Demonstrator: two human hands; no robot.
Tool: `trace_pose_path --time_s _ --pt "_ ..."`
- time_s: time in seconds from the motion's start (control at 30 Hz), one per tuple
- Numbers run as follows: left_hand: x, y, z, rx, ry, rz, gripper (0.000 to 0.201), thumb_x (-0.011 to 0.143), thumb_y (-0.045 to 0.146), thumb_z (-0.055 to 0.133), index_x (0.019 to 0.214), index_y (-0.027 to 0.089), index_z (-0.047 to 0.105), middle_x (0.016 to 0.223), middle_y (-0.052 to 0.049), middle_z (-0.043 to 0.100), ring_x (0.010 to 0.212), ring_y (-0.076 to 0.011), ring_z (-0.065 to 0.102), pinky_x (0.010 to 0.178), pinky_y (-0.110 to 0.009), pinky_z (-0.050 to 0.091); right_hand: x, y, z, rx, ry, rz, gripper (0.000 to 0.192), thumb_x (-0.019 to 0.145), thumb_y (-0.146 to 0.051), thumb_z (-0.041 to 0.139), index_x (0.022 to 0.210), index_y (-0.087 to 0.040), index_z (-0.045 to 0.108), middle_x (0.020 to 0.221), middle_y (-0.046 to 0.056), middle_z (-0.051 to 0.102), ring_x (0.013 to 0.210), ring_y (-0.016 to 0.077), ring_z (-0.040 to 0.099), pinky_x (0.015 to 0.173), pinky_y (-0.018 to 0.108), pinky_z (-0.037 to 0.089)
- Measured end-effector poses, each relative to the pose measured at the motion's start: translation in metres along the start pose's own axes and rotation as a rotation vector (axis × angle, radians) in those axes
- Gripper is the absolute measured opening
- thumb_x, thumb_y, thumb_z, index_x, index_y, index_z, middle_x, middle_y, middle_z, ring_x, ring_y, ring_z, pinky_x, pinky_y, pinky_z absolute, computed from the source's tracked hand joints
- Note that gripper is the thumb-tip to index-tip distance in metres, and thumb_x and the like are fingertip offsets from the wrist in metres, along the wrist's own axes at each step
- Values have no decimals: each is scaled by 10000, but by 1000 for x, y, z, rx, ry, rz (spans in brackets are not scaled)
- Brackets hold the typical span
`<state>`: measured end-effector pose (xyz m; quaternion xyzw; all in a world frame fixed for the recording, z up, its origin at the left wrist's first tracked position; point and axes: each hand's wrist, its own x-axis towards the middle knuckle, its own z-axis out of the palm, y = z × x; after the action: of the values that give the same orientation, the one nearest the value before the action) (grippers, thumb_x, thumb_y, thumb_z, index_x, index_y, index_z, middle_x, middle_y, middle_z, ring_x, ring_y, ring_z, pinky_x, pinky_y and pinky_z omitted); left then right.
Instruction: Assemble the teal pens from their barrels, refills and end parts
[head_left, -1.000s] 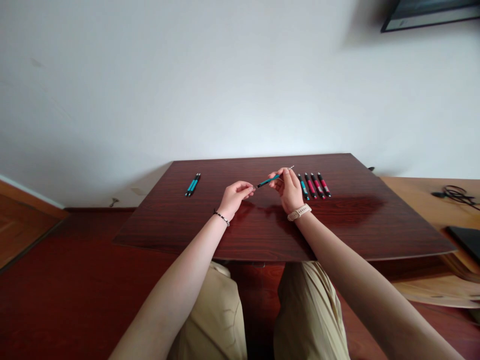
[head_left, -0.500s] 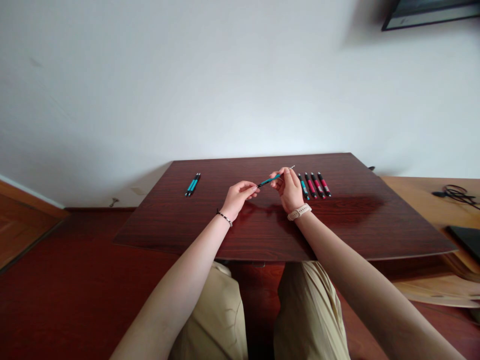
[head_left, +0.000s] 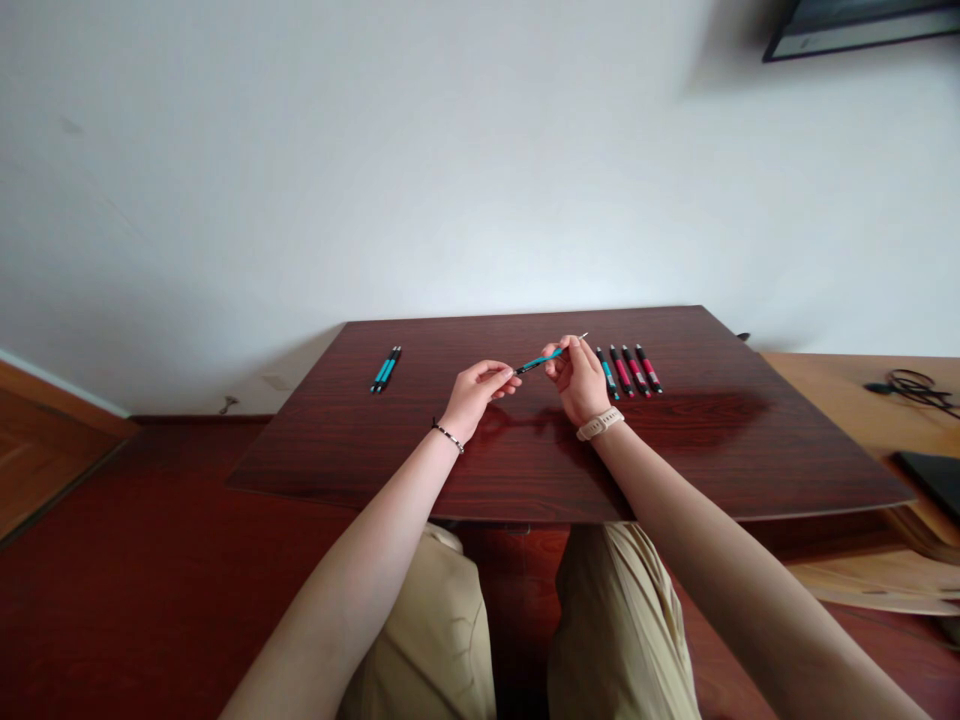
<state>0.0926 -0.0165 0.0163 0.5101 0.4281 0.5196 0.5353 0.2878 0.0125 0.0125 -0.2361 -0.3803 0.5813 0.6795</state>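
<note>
A slim teal and black pen (head_left: 541, 359) is held above the table between my two hands, its silvery tip pointing up to the right. My left hand (head_left: 480, 392) pinches the black end. Closer to the tip, the thumb and fingers of my right hand (head_left: 579, 378) are closed on the barrel. Just right of that hand lie another teal pen (head_left: 607, 374) and several red and black pens (head_left: 634, 371), side by side. Two teal pens (head_left: 385, 369) rest together on the left of the table.
The dark wooden table (head_left: 315, 440) stands against a white wall (head_left: 450, 160). To its right, a lighter wooden surface (head_left: 817, 385) carries a coiled black cable (head_left: 919, 388) and a flat dark object (head_left: 934, 480). A dark-framed screen (head_left: 862, 25) hangs at upper right.
Both hands keep their grip on the pen. The pen's tip and my right hand have shifted very slightly; the pens on the table have not moved.
</note>
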Motion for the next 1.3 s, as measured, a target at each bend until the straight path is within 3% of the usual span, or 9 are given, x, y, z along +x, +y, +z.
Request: trace_pose_path --time_s 0.4,0.6,0.83,1.03,1.3 --pt "1 -1 0 -85 -24 -27 390 825 467 887 1020 166 734 971 -94 818 861 -158 727 833 -297 514 -1 -1 1 9 -26 36 317 986 -539 734 930 -263 588 954 2 779 682 111 668 658 217 598" --pt "1 0 0 -73 -28 -20 434 750 409 945 1046 167 740 982 -73 795 851 -137 694 773 -255 481 1 2 -3 29 -64 24 326 964 -540 769 932 -257 612 893 -1 766 659 107 656 639 202 584" --pt "1 -1 2 -101 -113 -141 542 895 654 753 921 113 748 802 -89 724 610 -86 540 561 -229 343 2 2 -2 35 -15 2 311 979 -525 757 922 -254 616 898 -4 764 654 103 652 625 196 572" --pt "-1 2 5 -80 -112 -69 426 886 542 797 831 132 698 723 -33 620 622 -89 529 539 -227 301 0 3 -1 16 -41 7 325 981 -541 752 933 -254 608 906 0 762 669 107 662 653 207 586" --pt "0 2 4 -55 -71 -31 371 830 483 854 877 146 706 757 -20 634 637 -86 527 554 -224 333 1 2 -1 24 -20 -6 319 976 -540 755 942 -258 611 910 -1 766 671 107 665 646 205 583"
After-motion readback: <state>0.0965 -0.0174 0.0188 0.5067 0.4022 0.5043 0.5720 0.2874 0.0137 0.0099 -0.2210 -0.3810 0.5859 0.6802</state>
